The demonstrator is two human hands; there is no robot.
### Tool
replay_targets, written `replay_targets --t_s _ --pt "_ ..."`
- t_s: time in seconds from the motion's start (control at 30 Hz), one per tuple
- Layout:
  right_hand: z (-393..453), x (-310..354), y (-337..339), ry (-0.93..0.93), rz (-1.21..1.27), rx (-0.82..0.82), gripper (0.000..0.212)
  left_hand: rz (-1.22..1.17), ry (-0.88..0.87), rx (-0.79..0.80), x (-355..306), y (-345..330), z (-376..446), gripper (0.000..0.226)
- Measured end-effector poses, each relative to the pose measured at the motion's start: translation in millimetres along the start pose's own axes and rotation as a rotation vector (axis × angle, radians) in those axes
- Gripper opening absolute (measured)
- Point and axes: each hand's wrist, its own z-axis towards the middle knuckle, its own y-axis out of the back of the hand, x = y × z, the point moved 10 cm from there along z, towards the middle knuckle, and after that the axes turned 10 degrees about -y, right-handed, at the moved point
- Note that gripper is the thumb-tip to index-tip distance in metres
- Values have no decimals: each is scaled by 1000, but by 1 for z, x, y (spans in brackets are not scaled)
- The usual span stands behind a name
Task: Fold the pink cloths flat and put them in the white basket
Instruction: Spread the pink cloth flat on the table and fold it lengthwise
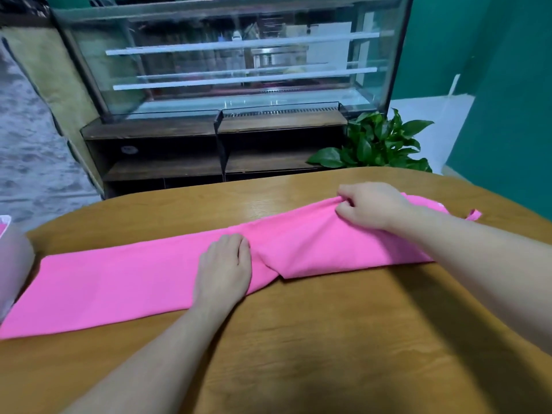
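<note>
While the left hand (pixel 223 265) lies flat with straight fingers pressing the middle of the pink cloth (pixel 119 282), the right hand (pixel 372 206) curls its fingers and pinches the cloth's far edge, lifting a fold. The cloth stretches as a long band across the wooden desk (pixel 328 339). The white basket (pixel 13 261) sits at the left edge, touching the cloth's end. Beyond the desk stand a glass display case (pixel 233 61) and a leafy plant (pixel 376 141).

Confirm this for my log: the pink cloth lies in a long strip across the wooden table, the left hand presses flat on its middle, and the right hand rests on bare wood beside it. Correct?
Not quite. In the head view the right hand pinches the pink cloth's far edge, not bare wood. The rest stands: left hand, wooden table.
</note>
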Motion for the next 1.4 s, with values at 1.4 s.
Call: replay_targets --t_s 1.4 --pt "-96 -173 -42 -440 1010 928 49 -152 -356 369 -177 -94 89 28"
